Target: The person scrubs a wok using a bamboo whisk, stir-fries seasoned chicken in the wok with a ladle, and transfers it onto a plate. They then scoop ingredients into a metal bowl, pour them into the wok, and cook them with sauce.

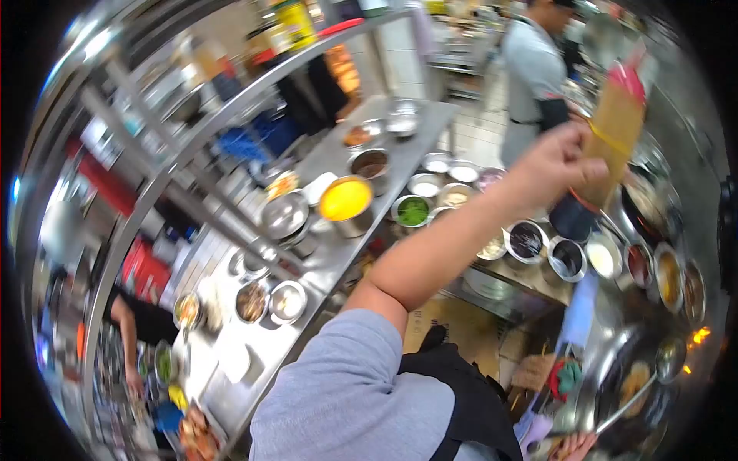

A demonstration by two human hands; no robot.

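My left hand (565, 157) is raised at the end of an outstretched arm, its fingers closed round a squeeze bottle (617, 123). The bottle has a red nozzle cap, tan contents and a yellow band round it. Its lower end meets a dark blue cup-like shape (573, 219); I cannot tell whether they are joined. At the bottom edge my right hand (575, 446), partly cut off, grips the handle of a ladle (632, 401). The ladle's bowl is over a dark wok (615, 384) with some yellowish food (635, 384) in it.
Metal bowls of dark sauce (527, 240) and chopped greens (411, 210) line the counter. A flame (699, 336) burns beside the wok. A pot of yellow liquid (346, 201) stands on the steel table (327, 265). A co-worker (530, 69) is at the back; another person's arm (127, 338) shows left.
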